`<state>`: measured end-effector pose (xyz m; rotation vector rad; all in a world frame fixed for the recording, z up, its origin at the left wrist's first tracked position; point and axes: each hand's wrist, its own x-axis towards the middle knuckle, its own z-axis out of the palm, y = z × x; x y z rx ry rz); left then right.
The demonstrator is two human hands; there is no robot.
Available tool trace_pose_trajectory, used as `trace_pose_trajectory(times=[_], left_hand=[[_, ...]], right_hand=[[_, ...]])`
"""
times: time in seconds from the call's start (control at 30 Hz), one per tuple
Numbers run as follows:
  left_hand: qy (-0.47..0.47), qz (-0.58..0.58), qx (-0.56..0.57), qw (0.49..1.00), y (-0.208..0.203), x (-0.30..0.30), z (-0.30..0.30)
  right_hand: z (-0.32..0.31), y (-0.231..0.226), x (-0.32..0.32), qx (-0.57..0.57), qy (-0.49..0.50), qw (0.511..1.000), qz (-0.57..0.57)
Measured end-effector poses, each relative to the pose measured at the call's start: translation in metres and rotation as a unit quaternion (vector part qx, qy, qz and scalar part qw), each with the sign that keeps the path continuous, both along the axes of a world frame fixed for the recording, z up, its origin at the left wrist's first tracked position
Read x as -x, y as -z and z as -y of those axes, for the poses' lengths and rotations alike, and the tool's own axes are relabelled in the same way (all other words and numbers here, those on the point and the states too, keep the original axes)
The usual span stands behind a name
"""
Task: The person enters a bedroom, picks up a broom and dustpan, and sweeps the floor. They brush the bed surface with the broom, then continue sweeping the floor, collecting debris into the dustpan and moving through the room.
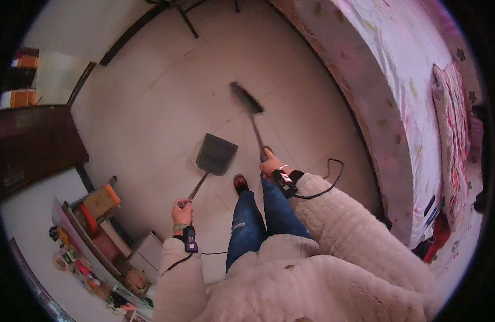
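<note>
My left hand is closed round the handle of a dark grey dustpan. The pan is at or just above the pale tiled floor, ahead of my feet and left of the broom. In my right hand is the handle of a broom. Its dark bristle head points away from me, farther out than the dustpan and apart from it; the head looks slightly blurred. Each wrist carries a small black box with a cable.
A bed with a pink and white cover runs along the right. Dark wooden furniture stands on the left. Nearer on the left, a shelf holds boxes and many small items. Thin dark legs stand at the far end of the tiled floor.
</note>
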<state>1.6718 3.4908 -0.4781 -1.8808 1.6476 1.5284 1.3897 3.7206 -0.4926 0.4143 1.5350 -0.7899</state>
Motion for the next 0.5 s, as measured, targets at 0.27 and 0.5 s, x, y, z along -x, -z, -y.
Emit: trace_pose_trajectory(times=[0.27, 0.5], left_hand=[[0.052, -0.096, -0.160, 0.981, -0.046, 0.054, -0.011], [0.190, -0.128, -0.414, 0.881, -0.078, 0.082, -0.041]], right_hand=[[-0.033, -0.087, -0.061, 0.039, -0.030, 0.979, -0.199], [-0.025, -0.202, -0.185, 0.126, 0.005, 0.943, -0.307]])
